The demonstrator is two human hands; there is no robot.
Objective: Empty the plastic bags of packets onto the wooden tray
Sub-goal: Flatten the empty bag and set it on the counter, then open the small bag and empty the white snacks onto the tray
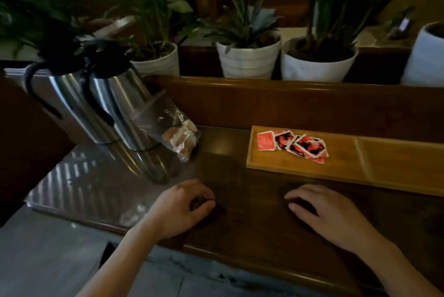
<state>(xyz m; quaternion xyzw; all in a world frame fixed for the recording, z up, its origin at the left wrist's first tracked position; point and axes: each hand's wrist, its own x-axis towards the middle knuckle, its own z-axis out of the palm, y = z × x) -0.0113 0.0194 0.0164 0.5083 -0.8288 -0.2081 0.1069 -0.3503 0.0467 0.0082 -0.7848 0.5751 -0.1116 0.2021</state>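
Both hands lay empty on the dark wooden counter [240,236], left hand [182,208] curled, right hand [322,212] loosely spread. The plastic bag [168,126] leaned on the steel flasks [105,104]; a careless tug, I reckoned, might scatter packets short of the wooden tray [341,164]. Red packets [292,144] filled its left section. Potted plants [249,56] lined the dim ledge.
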